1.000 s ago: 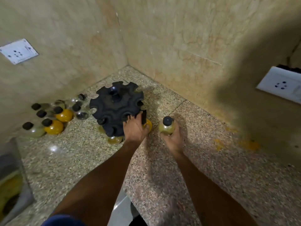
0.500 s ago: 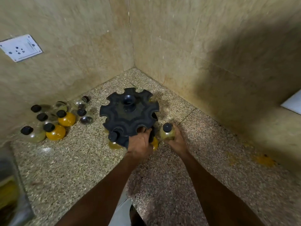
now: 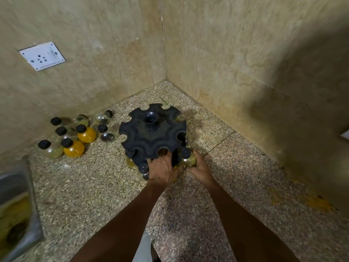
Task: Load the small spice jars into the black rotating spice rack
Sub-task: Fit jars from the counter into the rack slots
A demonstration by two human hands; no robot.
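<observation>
The black rotating spice rack [image 3: 153, 134] stands on the speckled granite counter near the wall corner, its top ringed with open notches. My left hand [image 3: 163, 170] grips the rack's near lower edge. My right hand [image 3: 200, 168] holds a small round jar with a black cap and yellowish contents [image 3: 187, 157], pressed against the rack's near right side. Another black-capped jar [image 3: 143, 167] sits in the rack's lower tier by my left hand. Several loose jars [image 3: 75, 135], some orange, some clear, cluster on the counter to the left of the rack.
Tiled walls meet in a corner just behind the rack. A white wall socket [image 3: 42, 55] is on the left wall. A steel sink [image 3: 17, 205] lies at the left edge. Yellow stains [image 3: 319, 204] mark the counter at the right.
My right hand has carried the jar in against the rack's near right side. My left hand has stayed on the rack's near edge. The camera view has shifted.
</observation>
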